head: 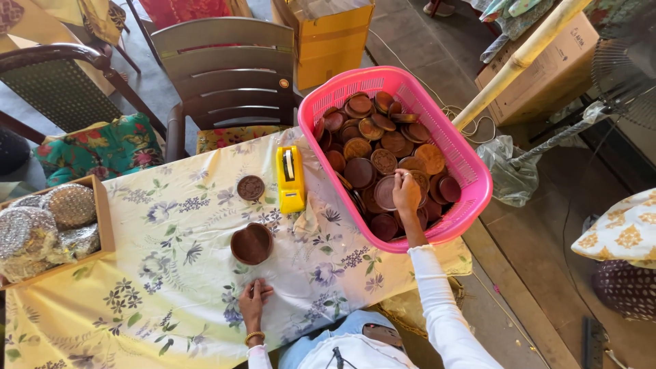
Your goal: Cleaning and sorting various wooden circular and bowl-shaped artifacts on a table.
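Observation:
My right hand [406, 193] reaches into a pink plastic basket [471, 160] and its fingers close on a round brown lid [386, 193] among several brown lids and bowls. My left hand [253, 301] rests on the flowered tablecloth [171, 287] near the front edge, fingers curled; whether it holds anything small I cannot tell. Just beyond it sits a brown heart-shaped bowl [251, 244]. A small round brown lid [250, 187] lies farther back, beside a yellow tape dispenser [290, 179].
A wooden tray [104, 219] with foil-wrapped bundles [41, 229] sits at the table's left edge. Dark wooden chairs [229, 75] stand behind the table. A yellow carton [328, 41], a bamboo pole [519, 61] and a fan [625, 68] stand to the right.

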